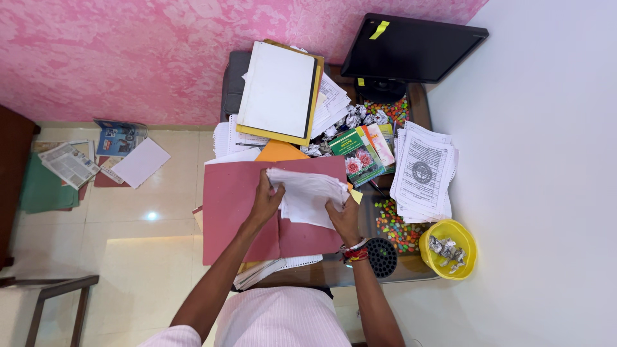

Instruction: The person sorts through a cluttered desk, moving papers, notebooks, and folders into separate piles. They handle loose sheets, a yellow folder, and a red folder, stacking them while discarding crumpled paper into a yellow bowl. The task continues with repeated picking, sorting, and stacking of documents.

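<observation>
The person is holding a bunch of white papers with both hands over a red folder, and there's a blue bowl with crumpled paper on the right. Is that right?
Almost. The bowl with crumpled paper at the right is yellow, not blue, as the head view shows. The rest holds: the left hand and right hand both grip the bunch of white papers over the red folder.

Small desk (334, 273) against pink wall, glass top, crowded. Open maroon folder (238, 212) lay across front, white sheets (257, 270) under its near edge. Behind it, orange file (279, 152) and tall paper stack topped by white board (276, 87). Black monitor (411, 48) stood at far right corner. Printed paper pile (422, 170), colourful booklets (361, 154), crumpled foil balls (353, 119), yellow bowl (457, 232), black round holder (384, 257) at right. Floor (154, 244) held newspapers (69, 164), green folder (45, 189).
</observation>
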